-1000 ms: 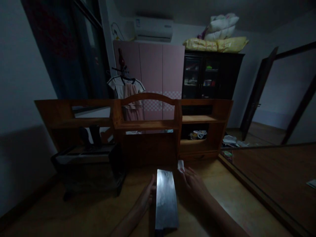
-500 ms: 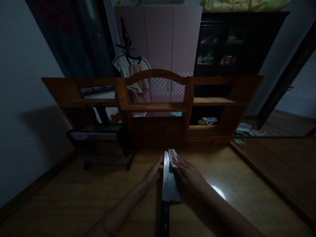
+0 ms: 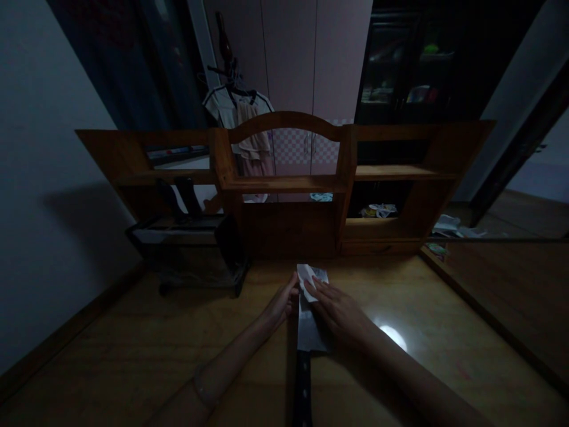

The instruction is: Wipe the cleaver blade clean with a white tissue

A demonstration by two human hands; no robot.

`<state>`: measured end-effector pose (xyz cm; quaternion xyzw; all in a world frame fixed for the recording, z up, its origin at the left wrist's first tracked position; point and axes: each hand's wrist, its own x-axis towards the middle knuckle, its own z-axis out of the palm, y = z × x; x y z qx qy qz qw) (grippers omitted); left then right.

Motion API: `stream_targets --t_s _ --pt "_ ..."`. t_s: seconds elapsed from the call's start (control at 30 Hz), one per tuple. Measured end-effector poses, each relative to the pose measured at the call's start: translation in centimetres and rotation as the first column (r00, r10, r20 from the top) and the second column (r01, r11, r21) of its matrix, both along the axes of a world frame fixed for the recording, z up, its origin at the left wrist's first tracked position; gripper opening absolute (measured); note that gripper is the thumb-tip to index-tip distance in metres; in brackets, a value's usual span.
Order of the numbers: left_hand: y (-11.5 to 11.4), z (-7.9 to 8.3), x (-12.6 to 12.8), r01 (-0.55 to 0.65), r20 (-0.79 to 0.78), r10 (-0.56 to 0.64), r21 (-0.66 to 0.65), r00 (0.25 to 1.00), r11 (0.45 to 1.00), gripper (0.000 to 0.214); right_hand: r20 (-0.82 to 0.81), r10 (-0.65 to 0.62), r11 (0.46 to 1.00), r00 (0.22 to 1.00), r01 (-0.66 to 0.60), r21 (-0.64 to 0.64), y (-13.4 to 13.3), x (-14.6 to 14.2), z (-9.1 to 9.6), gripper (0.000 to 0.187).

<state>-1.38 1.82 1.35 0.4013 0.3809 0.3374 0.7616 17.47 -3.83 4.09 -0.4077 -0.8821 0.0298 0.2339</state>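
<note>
A cleaver (image 3: 311, 336) with a broad metal blade points away from me, its black handle (image 3: 303, 388) toward my body. At the left side of the blade, near the far end, my left hand (image 3: 283, 302) is closed with the thumb up against the edge and the fingers curled, partly hidden behind the blade. My right hand (image 3: 335, 305) presses a folded white tissue (image 3: 306, 281) flat onto the upper face of the blade, fingers together over it. The tissue covers much of the blade's far left part.
A knife block (image 3: 191, 249) holding black-handled knives stands at the left on the wooden table (image 3: 155, 350). Behind my hands rises a wooden shelf unit (image 3: 284, 185) along the table's back. A bright light reflection shows right of my right forearm.
My right hand has slid the tissue left across the far part of the blade, to its left edge. The blade has turned flatter, and the view has tipped slightly downward.
</note>
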Motion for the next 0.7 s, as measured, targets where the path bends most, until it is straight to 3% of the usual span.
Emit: stream_targets --t_s 0.1,0.23,0.37,0.47,0.6,0.7 --pt "-0.1 0.1 0.0 0.040 -0.030 -0.039 0.019 0.999 0.999 0.079 0.011 -0.108 0.994 0.994 0.108 0.001 0.6 0.9 -0.9 0.050" --pt "0.1 -0.2 0.0 0.018 -0.068 -0.015 0.037 0.998 0.999 0.085 0.107 -0.316 0.946 0.943 0.322 -0.048 2.1 3.6 -2.9 0.048" --pt "0.2 -0.4 0.0 -0.004 -0.062 0.006 0.035 0.998 0.999 0.083 0.098 -0.438 0.898 0.894 0.431 0.084 2.7 4.6 -3.0 0.050" --pt "0.3 -0.6 0.0 0.025 -0.046 -0.024 0.019 0.999 0.999 0.083 -0.014 -0.365 0.918 0.931 0.363 0.159 2.0 3.0 -1.5 0.058" --pt "0.5 -1.2 0.3 -0.043 -0.030 0.045 0.055 0.999 0.998 0.070 0.038 -0.043 0.995 0.998 0.039 0.088 0.6 0.0 0.1 0.056" --pt "0.5 -1.6 0.3 -0.034 -0.023 0.036 0.096 0.999 0.995 0.059 0.064 -0.004 0.999 0.998 0.001 0.045 0.6 -0.7 -0.3 0.053"
